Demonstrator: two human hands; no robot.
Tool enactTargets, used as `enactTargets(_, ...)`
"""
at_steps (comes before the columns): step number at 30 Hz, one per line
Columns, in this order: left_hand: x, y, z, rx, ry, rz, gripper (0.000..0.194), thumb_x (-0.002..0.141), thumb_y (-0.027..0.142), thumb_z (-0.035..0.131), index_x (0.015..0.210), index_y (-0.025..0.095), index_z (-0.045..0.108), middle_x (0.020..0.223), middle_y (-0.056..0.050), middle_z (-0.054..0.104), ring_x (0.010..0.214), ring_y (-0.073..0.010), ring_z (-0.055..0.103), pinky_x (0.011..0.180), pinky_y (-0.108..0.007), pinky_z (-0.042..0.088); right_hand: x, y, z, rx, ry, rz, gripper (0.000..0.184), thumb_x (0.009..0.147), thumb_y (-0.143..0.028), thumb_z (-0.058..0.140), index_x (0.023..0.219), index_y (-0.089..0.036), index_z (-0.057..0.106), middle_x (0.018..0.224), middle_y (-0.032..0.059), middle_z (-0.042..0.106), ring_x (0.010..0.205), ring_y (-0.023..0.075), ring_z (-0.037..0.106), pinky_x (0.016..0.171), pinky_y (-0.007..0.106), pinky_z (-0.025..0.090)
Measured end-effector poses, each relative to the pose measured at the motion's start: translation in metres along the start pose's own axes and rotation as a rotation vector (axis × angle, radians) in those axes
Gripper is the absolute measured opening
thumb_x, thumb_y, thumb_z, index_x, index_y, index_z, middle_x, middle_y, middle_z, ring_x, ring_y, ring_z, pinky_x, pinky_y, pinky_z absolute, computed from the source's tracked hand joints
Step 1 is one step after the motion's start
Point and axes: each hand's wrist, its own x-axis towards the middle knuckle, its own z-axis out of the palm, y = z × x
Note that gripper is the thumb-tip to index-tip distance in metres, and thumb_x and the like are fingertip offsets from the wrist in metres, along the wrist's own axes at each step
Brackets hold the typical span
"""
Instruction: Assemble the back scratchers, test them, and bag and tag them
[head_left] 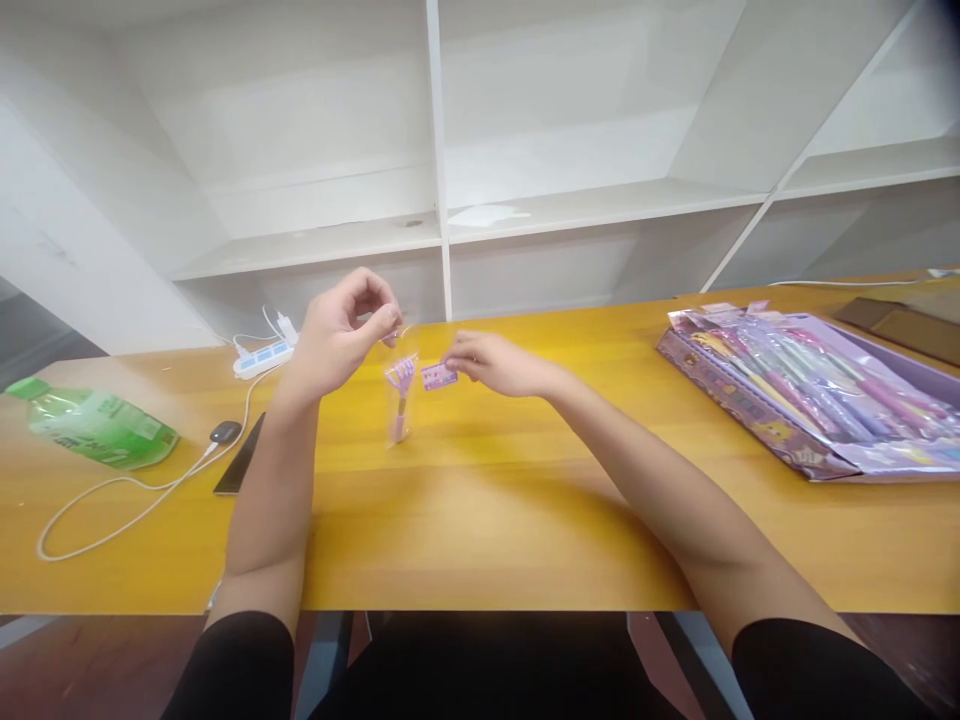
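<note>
My left hand is raised over the table, thumb and fingertips pinched together. Whatever sits in that pinch is too small and blurred to make out; a thin clear edge shows beside it. Just below, a small purple fork-shaped piece with a thin handle appears inside a clear plastic sleeve. I cannot tell whether the sleeve hangs or lies on the table. A small purple printed card is gripped between the thumb and fingers of my right hand, close to the right of that piece.
An open purple printed box on the right holds several wrapped, colourful stick-like items. At left lie a green bottle, a white cable, a dark flat device and a power strip. White shelving stands behind the table.
</note>
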Motion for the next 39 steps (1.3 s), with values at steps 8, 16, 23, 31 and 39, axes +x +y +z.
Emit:
enactTargets(8,-0.006,0.015,0.009,-0.053,0.028,0.03,0.013,0.098,0.027,0.072,0.104,0.024,0.061,0.091,-0.001,0.068,0.071,-0.0135,0.071,0.072,-0.033,0.067,-0.034,-0.034,-0.042,0.201,0.482,-0.324,0.019,0.111,-0.04,0.069,0.119,-0.024,0.076,0.099,0.0012,0.07,0.078,0.0126,0.061,0.068,0.027,0.051)
enactTargets(16,-0.016,0.03,0.019,-0.055,-0.024,0.034,0.018,0.101,0.036,0.074,0.107,0.024,0.061,0.093,-0.002,0.069,0.073,-0.0151,0.075,0.069,-0.032,0.069,-0.041,-0.053,-0.038,0.358,0.746,-0.385,0.028,0.104,-0.052,0.08,0.117,-0.028,0.072,0.101,0.0011,0.072,0.081,0.0147,0.068,0.06,0.028,0.057)
enactTargets(23,-0.018,0.032,0.023,-0.146,-0.041,0.016,0.024,0.1,0.039,0.08,0.106,0.023,0.063,0.091,-0.003,0.073,0.076,-0.0171,0.078,0.067,-0.032,0.071,-0.04,-0.059,-0.037,0.382,0.888,-0.457,0.031,0.101,-0.054,0.082,0.109,-0.026,0.071,0.099,0.0013,0.07,0.077,0.0144,0.068,0.064,0.031,0.061)
enactTargets(31,-0.02,0.033,0.019,-0.142,-0.077,0.004,0.035,0.1,0.052,0.083,0.109,0.024,0.064,0.097,-0.004,0.078,0.083,-0.0217,0.084,0.069,-0.033,0.073,-0.04,-0.064,-0.028,0.295,0.818,-0.473,0.021,0.101,-0.043,0.084,0.1,-0.025,0.074,0.091,0.0008,0.075,0.075,0.0141,0.068,0.063,0.03,0.056)
enactTargets(39,-0.017,0.03,0.014,-0.293,-0.118,-0.058,0.048,0.089,0.056,0.093,0.11,0.022,0.067,0.095,-0.005,0.082,0.086,-0.0257,0.086,0.069,-0.031,0.073,-0.038,-0.066,-0.029,0.198,0.791,-0.573,0.009,0.103,-0.03,0.08,0.101,-0.023,0.074,0.091,0.0007,0.077,0.068,0.0112,0.063,0.062,0.029,0.052)
